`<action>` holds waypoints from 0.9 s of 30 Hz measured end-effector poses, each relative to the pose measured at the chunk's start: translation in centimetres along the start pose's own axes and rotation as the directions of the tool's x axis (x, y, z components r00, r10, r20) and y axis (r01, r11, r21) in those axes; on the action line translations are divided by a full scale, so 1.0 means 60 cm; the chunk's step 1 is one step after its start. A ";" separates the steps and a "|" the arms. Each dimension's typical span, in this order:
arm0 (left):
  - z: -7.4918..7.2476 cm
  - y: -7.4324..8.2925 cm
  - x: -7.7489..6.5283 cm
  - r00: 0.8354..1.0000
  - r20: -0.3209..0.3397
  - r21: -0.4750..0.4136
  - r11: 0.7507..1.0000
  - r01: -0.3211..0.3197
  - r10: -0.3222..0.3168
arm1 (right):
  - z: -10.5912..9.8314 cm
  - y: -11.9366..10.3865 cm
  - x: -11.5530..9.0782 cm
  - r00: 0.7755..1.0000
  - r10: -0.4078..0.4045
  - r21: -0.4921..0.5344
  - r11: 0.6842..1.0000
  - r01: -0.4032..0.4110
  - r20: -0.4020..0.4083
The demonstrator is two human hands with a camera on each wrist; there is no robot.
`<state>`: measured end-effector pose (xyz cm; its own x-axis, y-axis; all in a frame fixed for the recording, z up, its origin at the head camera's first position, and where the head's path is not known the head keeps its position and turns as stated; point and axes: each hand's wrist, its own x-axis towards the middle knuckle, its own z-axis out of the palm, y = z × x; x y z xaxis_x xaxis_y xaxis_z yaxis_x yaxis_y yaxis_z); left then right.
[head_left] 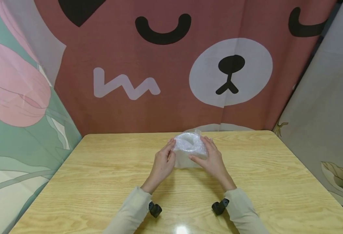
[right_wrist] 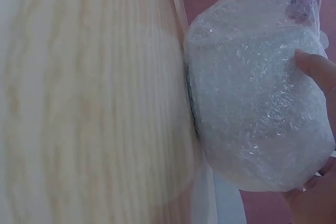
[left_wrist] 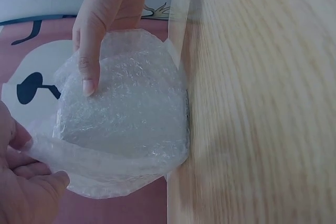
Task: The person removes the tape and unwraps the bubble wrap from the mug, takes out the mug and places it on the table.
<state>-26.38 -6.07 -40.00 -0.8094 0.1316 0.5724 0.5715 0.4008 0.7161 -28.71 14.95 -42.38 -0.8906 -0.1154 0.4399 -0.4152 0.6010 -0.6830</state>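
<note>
A whitish block-like item wrapped in clear bubble wrap (head_left: 184,159) stands on the wooden table (head_left: 107,182), toward its far edge. What lies inside cannot be made out. My left hand (head_left: 162,164) is at the package's left side. In the left wrist view, the fingers and thumb of that left hand (left_wrist: 26,187) pinch a loose edge of the bubble wrap (left_wrist: 100,161). My right hand (head_left: 215,162) grips the right side, its thumb on the near face; the right wrist view shows this thumb (right_wrist: 317,69) against the wrap, with other fingers partly hidden behind.
Behind the table hangs a reddish-brown curtain (head_left: 124,113) with a bear face. Patterned cloths hang at the left (head_left: 16,84) and right (head_left: 320,107). Small black wrist cameras sit below the left sleeve (head_left: 130,208) and the right sleeve (head_left: 243,208).
</note>
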 end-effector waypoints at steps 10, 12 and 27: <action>-0.006 0.002 0.004 0.999 0.034 0.032 0.999 -0.026 0.025 | -0.007 -0.001 0.006 0.999 -0.046 -0.046 0.998 0.047 0.023; -0.008 0.004 0.006 0.999 0.040 0.064 0.997 -0.035 0.033 | -0.007 -0.001 0.005 0.998 -0.055 -0.038 0.998 0.056 0.027; -0.015 0.019 0.042 0.985 0.163 0.238 0.967 -0.090 0.051 | -0.007 0.001 0.009 0.994 -0.097 -0.056 0.993 0.100 0.049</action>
<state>-27.66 -6.06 -37.37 -0.7902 0.2982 0.5353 0.5932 0.5914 0.5462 -29.10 15.25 -41.93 -0.8539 -0.2116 0.4754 -0.4911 0.6297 -0.6019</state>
